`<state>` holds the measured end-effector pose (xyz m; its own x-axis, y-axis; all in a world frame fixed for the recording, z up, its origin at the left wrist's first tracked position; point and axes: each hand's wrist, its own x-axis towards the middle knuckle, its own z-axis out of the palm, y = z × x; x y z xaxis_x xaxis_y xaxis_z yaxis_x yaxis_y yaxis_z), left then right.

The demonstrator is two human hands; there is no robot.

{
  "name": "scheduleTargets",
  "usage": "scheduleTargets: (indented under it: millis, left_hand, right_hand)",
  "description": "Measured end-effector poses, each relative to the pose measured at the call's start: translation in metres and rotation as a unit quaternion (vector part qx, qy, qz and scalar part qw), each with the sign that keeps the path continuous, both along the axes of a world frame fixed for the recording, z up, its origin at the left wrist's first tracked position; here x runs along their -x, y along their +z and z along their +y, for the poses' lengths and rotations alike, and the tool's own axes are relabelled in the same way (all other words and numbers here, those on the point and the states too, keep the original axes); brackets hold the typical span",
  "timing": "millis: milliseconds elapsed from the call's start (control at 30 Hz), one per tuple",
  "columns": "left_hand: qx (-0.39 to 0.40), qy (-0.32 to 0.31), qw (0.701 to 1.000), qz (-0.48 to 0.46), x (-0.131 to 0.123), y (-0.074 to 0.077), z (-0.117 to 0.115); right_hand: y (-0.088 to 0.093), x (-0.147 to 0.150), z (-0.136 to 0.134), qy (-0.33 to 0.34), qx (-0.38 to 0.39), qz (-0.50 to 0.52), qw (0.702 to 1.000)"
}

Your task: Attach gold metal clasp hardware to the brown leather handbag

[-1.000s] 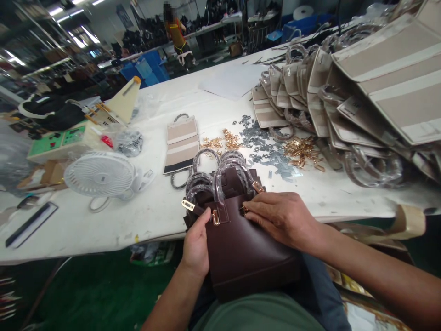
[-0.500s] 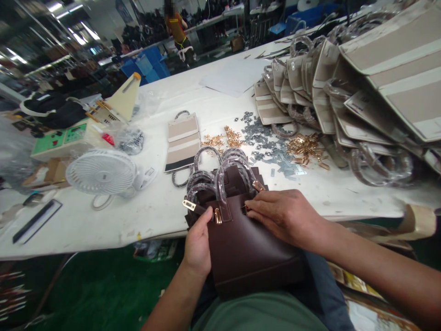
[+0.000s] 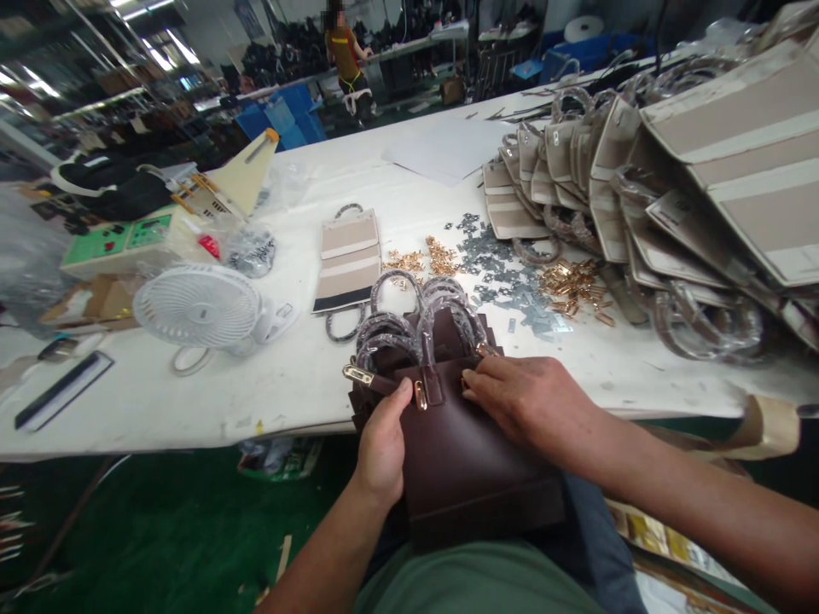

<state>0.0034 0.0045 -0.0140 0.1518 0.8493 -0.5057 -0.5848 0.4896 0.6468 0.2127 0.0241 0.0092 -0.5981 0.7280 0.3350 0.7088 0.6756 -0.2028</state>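
Observation:
A dark brown leather handbag (image 3: pixel 467 465) rests on my lap against the table's front edge, its plastic-wrapped handles (image 3: pixel 409 328) lying on the table. My left hand (image 3: pixel 382 443) grips the bag's left side, thumb pressed next to a gold clasp (image 3: pixel 421 395). My right hand (image 3: pixel 534 402) lies on the bag's upper right, fingers curled and pinching at a strap by the top edge. A gold strap end (image 3: pixel 358 373) sticks out at the left.
Gold fittings (image 3: pixel 569 286) and grey metal pieces (image 3: pixel 505 269) are strewn over the white table (image 3: pixel 287 392). Beige striped bags (image 3: pixel 671 188) pile at the right; one small one (image 3: pixel 349 260) lies mid-table. A white fan (image 3: pixel 195 309) and a green device (image 3: pixel 115 243) sit left. A person stands far back.
My head view has shifted slightly, so everything sits a little further right. Both hands stay on the brown bag with hardly any movement.

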Motion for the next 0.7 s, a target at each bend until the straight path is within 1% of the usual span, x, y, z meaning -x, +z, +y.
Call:
scheduleTargets:
  millis: [67,167,200,267,367,400,433,567,633,700]
  left_hand:
    - [-0.015,0.001,1.0,0.001,0.0,-0.002,-0.001]
    - [-0.031,0.01,0.999,0.013,0.001,-0.004,-0.002]
    - [-0.038,0.016,0.999,0.018,0.002,-0.005,-0.002]
    - [-0.05,0.013,0.999,0.015,0.003,-0.004,-0.003]
    - [-0.073,-0.004,0.997,-0.012,0.004,0.0,-0.004]
    - [-0.08,-0.005,0.997,-0.018,0.005,0.002,-0.005]
    - [-0.085,-0.002,0.996,-0.022,0.005,0.004,-0.007]
    - [-0.103,0.017,0.995,-0.006,0.004,0.01,-0.019]
    - [-0.109,0.036,0.993,0.002,0.004,0.013,-0.025]
    - [-0.099,0.055,0.994,-0.007,0.005,0.015,-0.029]
  right_hand:
    - [-0.001,0.001,0.0,0.0,-0.002,-0.002,1.0]
    - [-0.004,0.002,0.003,-0.009,0.027,0.006,1.0]
    - [-0.005,0.002,0.004,-0.015,0.043,0.033,0.998]
    - [-0.007,0.002,0.003,-0.037,0.088,0.129,0.987]
    - [-0.009,0.005,-0.006,-0.07,0.139,0.284,0.946]
    - [-0.009,0.006,-0.01,-0.076,0.136,0.311,0.938]
    - [-0.01,0.009,-0.014,-0.078,0.122,0.322,0.936]
    - [-0.016,0.021,-0.027,-0.08,0.043,0.288,0.953]
    - [-0.017,0.026,-0.032,-0.085,0.029,0.273,0.958]
    - [-0.013,0.031,-0.038,-0.094,0.017,0.271,0.958]
